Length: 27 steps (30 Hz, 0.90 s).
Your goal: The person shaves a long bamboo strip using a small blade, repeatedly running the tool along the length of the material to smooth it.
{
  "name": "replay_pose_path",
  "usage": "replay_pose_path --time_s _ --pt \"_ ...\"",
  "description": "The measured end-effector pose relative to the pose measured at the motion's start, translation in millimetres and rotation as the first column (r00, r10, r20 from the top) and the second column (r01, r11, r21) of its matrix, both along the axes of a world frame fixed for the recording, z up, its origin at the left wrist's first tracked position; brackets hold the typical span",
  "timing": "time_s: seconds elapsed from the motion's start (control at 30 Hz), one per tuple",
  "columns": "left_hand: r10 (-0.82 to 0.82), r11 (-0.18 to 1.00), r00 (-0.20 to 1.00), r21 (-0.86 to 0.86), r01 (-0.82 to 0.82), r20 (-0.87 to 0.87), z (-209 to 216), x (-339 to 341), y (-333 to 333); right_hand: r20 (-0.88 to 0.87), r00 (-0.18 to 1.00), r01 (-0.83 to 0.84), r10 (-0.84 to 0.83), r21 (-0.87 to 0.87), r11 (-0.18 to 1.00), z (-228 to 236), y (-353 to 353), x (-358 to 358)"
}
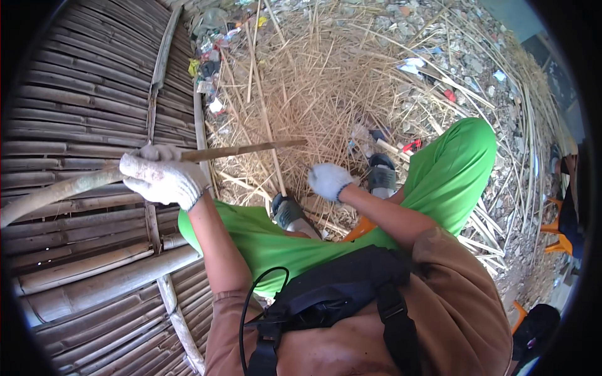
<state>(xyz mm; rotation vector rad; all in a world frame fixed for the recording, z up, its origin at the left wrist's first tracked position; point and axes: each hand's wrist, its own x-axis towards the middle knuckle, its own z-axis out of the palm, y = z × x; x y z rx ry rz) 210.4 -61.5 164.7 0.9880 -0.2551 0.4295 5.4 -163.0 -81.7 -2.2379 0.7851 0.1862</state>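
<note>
My left hand (160, 175), in a white work glove, is closed around a long bamboo piece (241, 149). Its pale, curved end runs out past the left edge of the picture, while the narrower brown end points right over the ground litter. My right hand (329, 182), also gloved in white, hangs between my knees with its fingers curled in. Whatever it may grip is hidden from this angle. The tip of the bamboo ends a little above and left of the right hand, apart from it.
A slatted bamboo platform or wall (81, 94) fills the left side. Straw-like bamboo shavings (313, 81) cover the ground ahead, mixed with scraps of rubbish. My sandalled feet (381, 172) stand among them. An orange stool (558, 238) and another person's dark-clothed leg (574, 200) are at far right.
</note>
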Motion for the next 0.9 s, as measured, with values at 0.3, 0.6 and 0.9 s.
replay_pose_path --time_s 0.3,0.6,0.9 --pt "0.003 0.998 0.999 0.062 -0.005 0.039 -2 21 37 0.226 0.965 -0.144 0.133 0.033 0.989 93 55 37" --pt "0.032 0.995 0.999 0.089 -0.034 0.020 1 32 26 0.085 0.996 -0.014 0.008 0.062 0.998 20 17 25" --pt "0.039 0.996 0.999 0.080 -0.040 0.016 -4 40 11 -0.235 0.971 0.072 -0.041 0.126 0.989 -115 -30 -38"
